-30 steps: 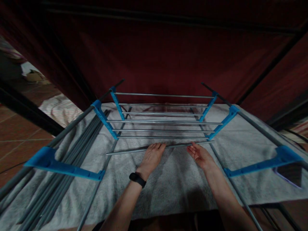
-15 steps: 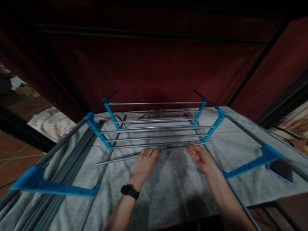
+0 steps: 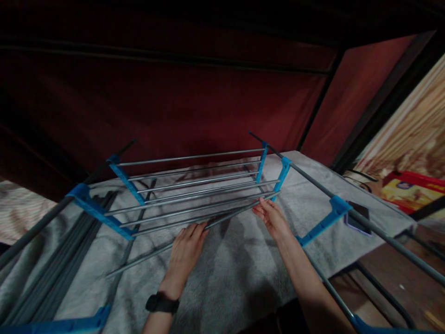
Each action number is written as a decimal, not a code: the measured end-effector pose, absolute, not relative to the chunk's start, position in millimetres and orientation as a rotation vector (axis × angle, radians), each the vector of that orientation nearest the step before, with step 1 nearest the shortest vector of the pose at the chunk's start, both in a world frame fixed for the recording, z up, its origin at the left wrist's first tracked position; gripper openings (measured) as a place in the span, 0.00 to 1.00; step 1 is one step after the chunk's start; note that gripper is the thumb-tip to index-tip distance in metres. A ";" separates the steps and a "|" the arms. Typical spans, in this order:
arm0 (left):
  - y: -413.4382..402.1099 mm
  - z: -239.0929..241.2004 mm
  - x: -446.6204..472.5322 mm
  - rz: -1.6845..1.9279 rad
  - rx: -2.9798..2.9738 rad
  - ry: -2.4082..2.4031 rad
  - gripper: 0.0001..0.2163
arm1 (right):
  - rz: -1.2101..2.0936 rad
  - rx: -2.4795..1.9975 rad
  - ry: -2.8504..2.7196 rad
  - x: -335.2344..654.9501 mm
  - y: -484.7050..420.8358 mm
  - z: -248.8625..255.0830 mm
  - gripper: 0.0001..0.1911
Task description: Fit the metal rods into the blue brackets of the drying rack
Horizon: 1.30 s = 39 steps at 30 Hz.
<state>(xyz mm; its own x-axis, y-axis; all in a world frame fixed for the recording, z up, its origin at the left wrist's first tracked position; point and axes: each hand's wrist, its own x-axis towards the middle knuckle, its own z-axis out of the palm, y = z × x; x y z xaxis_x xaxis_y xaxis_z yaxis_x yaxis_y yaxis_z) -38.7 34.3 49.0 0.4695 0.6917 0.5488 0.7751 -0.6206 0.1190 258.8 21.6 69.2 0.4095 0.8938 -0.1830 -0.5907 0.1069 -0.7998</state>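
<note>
A thin grey metal rod (image 3: 229,216) slants across the front of a frame of grey tubes and blue plastic brackets. My left hand (image 3: 187,243) is wrapped over the rod near its middle, with a black band on the wrist. Further right, my right hand (image 3: 273,218) pinches the same rod near its right end. That end lies close to the lower part of a right blue bracket (image 3: 282,174); whether it touches cannot be made out. The rod's left end reaches low, apart from the left blue bracket (image 3: 104,211). Several crossbars (image 3: 194,183) span the brackets behind.
A bundle of grey tubes (image 3: 66,264) lies at the left on a grey blanket (image 3: 215,278). Another blue bracket (image 3: 321,222) stands at the right, beside a phone (image 3: 359,215). A red and yellow box (image 3: 413,192) is at far right, and dark red panels (image 3: 194,106) rise behind.
My view has turned to the right. The rod slants more, its right end higher and its left end lower, with both hands still on it.
</note>
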 end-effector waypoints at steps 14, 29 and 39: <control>31.5 51.8 -34.9 -0.908 -2.519 -1.178 0.11 | 1.047 -0.924 -0.459 259.4 32.5 85.6 0.20; 16.5 56.2 -12.9 -0.648 -2.630 -1.205 0.14 | 0.989 -1.005 -0.484 281.2 32.6 71.9 0.15; 10.0 49.8 -7.0 -0.586 -2.618 -1.167 0.15 | 1.141 -1.134 -0.377 286.8 27.1 66.2 0.08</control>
